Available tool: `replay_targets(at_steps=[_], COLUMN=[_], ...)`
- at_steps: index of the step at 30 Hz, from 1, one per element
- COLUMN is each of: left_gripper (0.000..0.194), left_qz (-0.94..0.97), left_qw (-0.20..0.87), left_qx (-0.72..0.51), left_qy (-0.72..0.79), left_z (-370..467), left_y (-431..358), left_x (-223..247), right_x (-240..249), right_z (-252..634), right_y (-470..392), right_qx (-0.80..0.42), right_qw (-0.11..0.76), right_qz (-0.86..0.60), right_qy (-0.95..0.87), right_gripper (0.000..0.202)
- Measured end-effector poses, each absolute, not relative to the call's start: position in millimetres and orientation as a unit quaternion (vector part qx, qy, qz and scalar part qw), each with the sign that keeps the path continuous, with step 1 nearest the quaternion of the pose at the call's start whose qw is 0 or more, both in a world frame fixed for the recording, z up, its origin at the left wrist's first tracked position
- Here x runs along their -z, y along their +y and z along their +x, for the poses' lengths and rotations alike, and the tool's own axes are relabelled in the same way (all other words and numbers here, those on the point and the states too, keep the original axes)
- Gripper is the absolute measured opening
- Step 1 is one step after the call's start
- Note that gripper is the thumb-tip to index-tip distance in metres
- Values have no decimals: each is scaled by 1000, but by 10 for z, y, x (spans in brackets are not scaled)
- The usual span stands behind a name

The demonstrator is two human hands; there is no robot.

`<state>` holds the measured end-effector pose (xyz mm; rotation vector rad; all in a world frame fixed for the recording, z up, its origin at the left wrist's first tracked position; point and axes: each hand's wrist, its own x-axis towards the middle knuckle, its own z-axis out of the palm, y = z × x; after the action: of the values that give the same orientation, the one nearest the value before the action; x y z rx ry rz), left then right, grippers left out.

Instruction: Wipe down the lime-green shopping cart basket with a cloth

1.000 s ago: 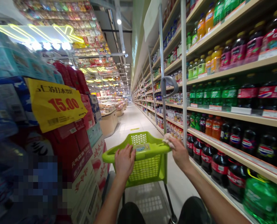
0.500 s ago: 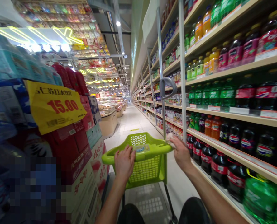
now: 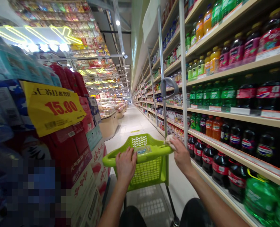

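Observation:
A lime-green shopping cart (image 3: 151, 173) with a perforated basket stands right in front of me. My left hand (image 3: 125, 164) is closed over the left part of its handle (image 3: 149, 155), beside a clear label holder (image 3: 143, 149). At the handle's right end, my right hand (image 3: 181, 155) grips a crumpled whitish cloth (image 3: 170, 140) that lies against the green rim. The palm and some fingertips of that hand are hidden from view. A dark cart leg (image 3: 170, 201) runs down to a wheel near my knees.
Shelves of soda bottles (image 3: 236, 138) line the right side. A metal pole with a grey handle (image 3: 169, 88) stands before them. Stacked drink cartons (image 3: 83, 164) with a yellow price sign (image 3: 57, 107) crowd the left. The tiled aisle (image 3: 130, 119) runs ahead past display counters (image 3: 109, 126).
My right hand has shifted slightly left along the cart's right corner, and more of the cloth shows above the rim. My left hand stays on the handle.

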<state>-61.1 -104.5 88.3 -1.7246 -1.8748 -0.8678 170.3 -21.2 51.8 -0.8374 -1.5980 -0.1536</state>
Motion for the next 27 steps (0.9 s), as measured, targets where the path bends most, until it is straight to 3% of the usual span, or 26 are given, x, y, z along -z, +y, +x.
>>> replay_targets(at_steps=[3, 9, 16, 23, 27], left_gripper=[33, 34, 33, 35, 35], left_qz=[-621, -626, -622, -625, -627], left_qw=[225, 228, 217, 210, 207], left_qx=[317, 306, 314, 314, 312], left_qy=[-680, -680, -683, -683, -684], left_z=[-570, -544, -490, -452, -449], left_y=[-1045, -1044, -1030, -1009, -1021], left_x=[-887, -894, -879, -889, -894], right_x=[-492, -476, -506, -497, -504], right_z=[1674, 1026, 1809, 1150, 1397], right_y=[-256, -650, -154, -559, -364], right_qx=[79, 82, 73, 47, 32], right_qw=[627, 562, 623, 576, 592], right_qz=[-374, -225, -394, -237, -285], right_qy=[-679, -792, -672, -781, -753], right_gripper=[47, 47, 49, 52, 53])
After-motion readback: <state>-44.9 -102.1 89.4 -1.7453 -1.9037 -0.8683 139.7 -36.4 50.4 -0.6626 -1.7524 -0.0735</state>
